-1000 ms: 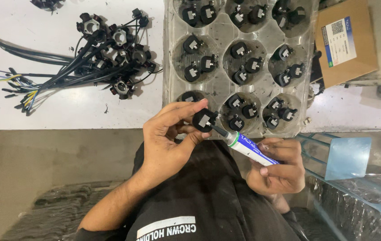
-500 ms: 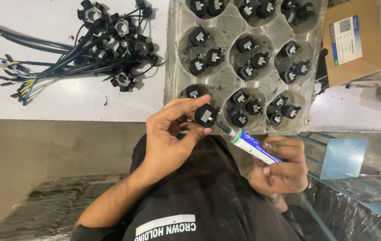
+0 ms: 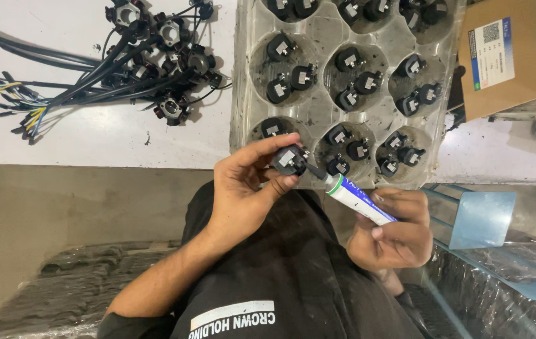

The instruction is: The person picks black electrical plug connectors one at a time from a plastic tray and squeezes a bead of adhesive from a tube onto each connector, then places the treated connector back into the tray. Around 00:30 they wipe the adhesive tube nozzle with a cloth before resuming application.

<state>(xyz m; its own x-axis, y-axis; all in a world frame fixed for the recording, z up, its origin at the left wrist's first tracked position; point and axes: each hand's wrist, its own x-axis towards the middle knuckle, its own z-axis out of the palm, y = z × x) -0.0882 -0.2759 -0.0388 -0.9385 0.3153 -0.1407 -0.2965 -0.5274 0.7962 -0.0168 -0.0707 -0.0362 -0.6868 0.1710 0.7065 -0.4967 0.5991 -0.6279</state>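
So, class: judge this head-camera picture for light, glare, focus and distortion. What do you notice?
Head view: even, soft light; glare on the clear plastic tray; the white table is bright, nearly washed out. The left hand, the small black part and the white-and-blue tube in the right hand are sharp. The shirt nearest the lens is dim; no obvious distortion.

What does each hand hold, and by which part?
The left hand pinches a small black part by its sides. The right hand grips a tube by its rear body.
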